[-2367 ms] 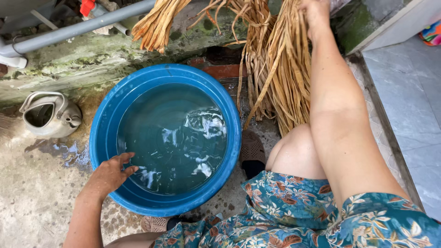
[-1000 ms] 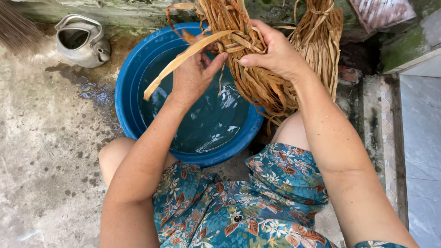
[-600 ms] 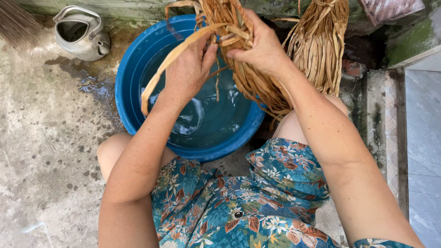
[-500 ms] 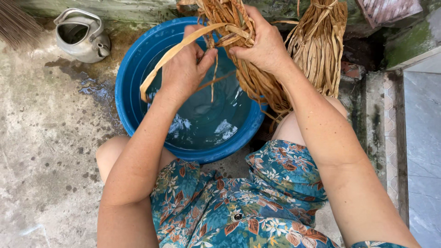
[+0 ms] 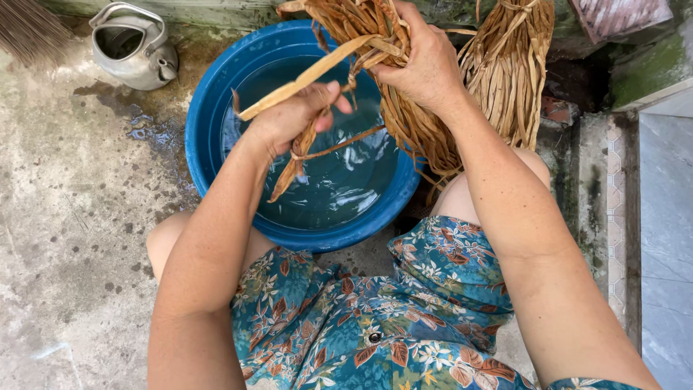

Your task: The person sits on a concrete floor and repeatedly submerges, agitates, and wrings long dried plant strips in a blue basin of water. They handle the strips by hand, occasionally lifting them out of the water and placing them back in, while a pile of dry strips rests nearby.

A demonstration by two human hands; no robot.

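Note:
A blue plastic basin (image 5: 216,101) of water sits on the concrete in front of my knees. Over it, my right hand (image 5: 422,61) grips the top of a bundle of dried tan fibre strips (image 5: 415,133), which hangs down past the basin's right rim. My left hand (image 5: 292,115) is closed on a few strips (image 5: 303,76) pulled out of that bundle; one sticks out to the left over the water, another hangs down toward it. A second bundle of the same strips (image 5: 509,68) leans against the wall at the right.
A dented metal kettle (image 5: 133,43) stands at the back left by the mossy wall. Broom bristles (image 5: 29,29) show in the top left corner. A wet patch (image 5: 144,130) lies beside the basin. A tiled step (image 5: 664,231) runs along the right. My floral dress (image 5: 375,318) fills the bottom.
My left hand left the water and took hold of strips from the bundle, then drew them out to the left. My right hand brought the bundle over the basin.

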